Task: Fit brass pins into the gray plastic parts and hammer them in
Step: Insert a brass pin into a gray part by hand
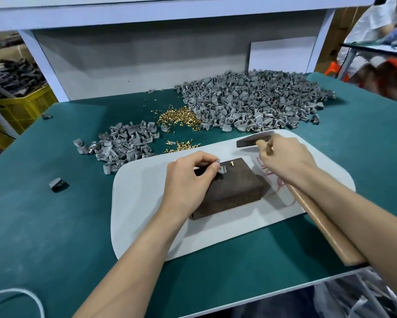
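Gray plastic part [221,169] and one brass pin [231,163] are both at the far end of a dark block [234,189] in the middle of the green counter [55,226]. At the near left corner a white cable [32,297] loops over the surface. From the near right edge the wooden handle of the hammer [323,226] runs under the right forearm toward the middle. A white mat [147,226] with rounded corners covers the centre of the counter, and the block lies on it. The left hand [188,177] rests on the block's left side, its thumb and fingers pinching the gray plastic part over the block's top face. The brass pin stands on the block just beside the part, not touching it. Red scribbles [273,177] mark the mat to the block's right. The right hand [284,157] has its fingers clenched round the hammer's handle close to the head, and the dark head is over the mat's far edge. Toward the left edge a lone gray piece [58,184] lies by itself. Beyond the mat sit a small heap of gray parts [124,143] and a loose scatter of pins [181,145]. Farther back are a pile of brass pins [181,118] and, touching it on the right, a large heap of gray parts [250,99] spreading toward the far right corner. A white back panel [147,60] closes the far edge, and a yellow crate [21,106] stands past the counter's left side.
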A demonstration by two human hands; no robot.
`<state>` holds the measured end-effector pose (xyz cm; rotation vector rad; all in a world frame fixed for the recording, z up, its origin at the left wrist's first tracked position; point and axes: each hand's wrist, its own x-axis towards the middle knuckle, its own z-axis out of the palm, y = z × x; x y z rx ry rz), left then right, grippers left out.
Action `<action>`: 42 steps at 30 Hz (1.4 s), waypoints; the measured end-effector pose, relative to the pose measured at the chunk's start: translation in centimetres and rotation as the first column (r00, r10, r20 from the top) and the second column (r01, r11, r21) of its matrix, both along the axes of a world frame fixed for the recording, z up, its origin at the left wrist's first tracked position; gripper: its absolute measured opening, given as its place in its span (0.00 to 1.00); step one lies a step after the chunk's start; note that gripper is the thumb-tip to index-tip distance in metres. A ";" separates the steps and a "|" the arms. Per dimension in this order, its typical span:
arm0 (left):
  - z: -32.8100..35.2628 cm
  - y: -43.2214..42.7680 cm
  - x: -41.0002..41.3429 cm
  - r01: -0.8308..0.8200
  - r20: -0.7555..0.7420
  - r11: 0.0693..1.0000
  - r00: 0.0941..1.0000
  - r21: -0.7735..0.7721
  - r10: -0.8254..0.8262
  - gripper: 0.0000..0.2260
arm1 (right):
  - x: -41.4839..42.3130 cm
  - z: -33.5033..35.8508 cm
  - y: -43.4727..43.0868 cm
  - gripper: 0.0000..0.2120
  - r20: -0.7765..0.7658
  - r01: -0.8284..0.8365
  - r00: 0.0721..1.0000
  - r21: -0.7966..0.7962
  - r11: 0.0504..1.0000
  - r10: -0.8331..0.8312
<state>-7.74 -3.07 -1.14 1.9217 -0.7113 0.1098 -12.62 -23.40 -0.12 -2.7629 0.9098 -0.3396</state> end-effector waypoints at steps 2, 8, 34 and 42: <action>-0.2 -0.1 0.0 -0.004 -0.013 1.000 1.000 -0.030 0.004 0.04 | 0.4 -0.1 0.2 0.14 -0.031 -0.002 1.000 -0.056 0.998 0.001; -0.5 -0.3 0.0 -0.035 -0.049 0.993 0.998 -0.116 0.029 0.03 | 0.5 3.7 3.3 0.08 0.266 -0.532 0.824 0.056 0.845 0.501; -0.1 0.1 -0.1 -0.085 0.051 0.993 0.995 -0.085 0.090 0.06 | 1.4 0.4 5.4 0.08 0.713 -0.711 0.653 0.462 0.531 0.255; 0.3 0.1 -0.3 -0.113 0.029 0.989 0.993 -0.098 0.116 0.03 | 0.4 0.5 6.5 0.09 0.733 -0.737 0.598 0.343 0.582 0.325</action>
